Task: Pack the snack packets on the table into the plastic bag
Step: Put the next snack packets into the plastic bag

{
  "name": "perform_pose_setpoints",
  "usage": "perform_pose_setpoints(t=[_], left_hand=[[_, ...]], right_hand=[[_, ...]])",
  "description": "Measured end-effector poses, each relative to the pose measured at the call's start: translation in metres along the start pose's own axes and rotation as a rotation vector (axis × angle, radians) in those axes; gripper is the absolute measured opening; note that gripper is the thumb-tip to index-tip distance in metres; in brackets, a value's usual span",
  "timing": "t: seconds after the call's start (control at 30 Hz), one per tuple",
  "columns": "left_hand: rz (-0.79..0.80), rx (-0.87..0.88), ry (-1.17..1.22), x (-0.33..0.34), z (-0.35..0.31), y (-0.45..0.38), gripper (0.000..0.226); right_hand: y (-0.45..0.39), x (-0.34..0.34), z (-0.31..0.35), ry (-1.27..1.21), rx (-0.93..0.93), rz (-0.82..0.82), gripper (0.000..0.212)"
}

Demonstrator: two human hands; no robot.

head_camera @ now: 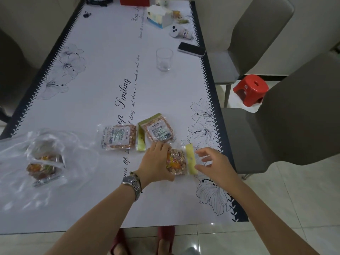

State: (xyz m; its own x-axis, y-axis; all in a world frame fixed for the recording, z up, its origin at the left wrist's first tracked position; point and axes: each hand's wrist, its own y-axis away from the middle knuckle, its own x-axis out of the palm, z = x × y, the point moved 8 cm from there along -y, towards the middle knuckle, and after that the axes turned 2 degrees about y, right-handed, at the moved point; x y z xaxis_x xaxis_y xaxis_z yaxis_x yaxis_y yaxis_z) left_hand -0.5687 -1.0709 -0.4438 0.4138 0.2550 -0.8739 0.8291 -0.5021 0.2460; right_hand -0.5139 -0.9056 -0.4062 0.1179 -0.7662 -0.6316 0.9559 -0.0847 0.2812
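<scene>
Three peanut snack packets lie near the table's front right. My left hand (156, 162), with a watch on its wrist, grips the nearest packet (177, 161) from its left side. My right hand (214, 163) hovers just right of that packet's yellow-green header, fingers spread, thumb touching the header's lower end. Two more packets, one (119, 138) with its label up and one (159, 130) tilted, lie side by side just beyond my hands. The clear plastic bag (42, 157) sits at the front left and holds packets inside.
An empty glass (164, 59) stands mid-table, a phone (191, 49) at the right edge, and a tissue box (159, 17) with small items at the far end. Grey chairs (287, 126) line the right side, and a red stool (251, 89) stands on the floor.
</scene>
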Motion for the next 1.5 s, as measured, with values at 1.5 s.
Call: perform_pose_setpoints(t=[1.5], left_hand=[[-0.641, -0.529, 0.108, -0.168, 0.187, 0.31, 0.097]], right_hand=[[-0.003, 0.206, 0.342, 0.236, -0.71, 0.35, 0.017]])
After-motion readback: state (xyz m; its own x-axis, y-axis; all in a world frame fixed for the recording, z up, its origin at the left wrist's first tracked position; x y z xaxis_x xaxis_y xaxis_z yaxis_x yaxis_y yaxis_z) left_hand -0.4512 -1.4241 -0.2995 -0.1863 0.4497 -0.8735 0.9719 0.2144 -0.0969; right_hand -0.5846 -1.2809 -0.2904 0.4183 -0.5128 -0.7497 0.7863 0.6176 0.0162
